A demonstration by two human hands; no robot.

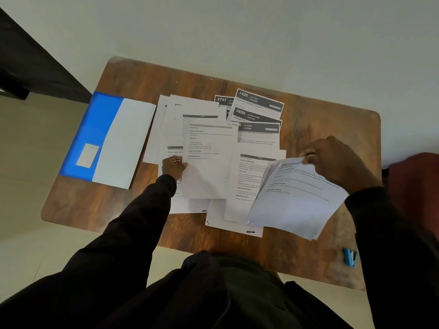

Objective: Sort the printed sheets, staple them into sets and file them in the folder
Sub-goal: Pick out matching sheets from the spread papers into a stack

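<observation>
Left hand (pixel 174 166) pinches one sheet (pixel 210 167), right hand (pixel 332 162) grips perhaps three sheets (pixel 297 200); one folder (pixel 95 129), one stapler (pixel 350 257).

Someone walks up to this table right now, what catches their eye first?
The blue folder at the left, beside a loose spread of printed sheets covering the middle of the table. Then the right hand holding up a curled sheaf while the left hand pinches a middle sheet. A small blue stapler sits near right.

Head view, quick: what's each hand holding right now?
Left hand: pinches the edge of a flat white printed sheet.
Right hand: grips a curled bundle of white printed sheets.
</observation>
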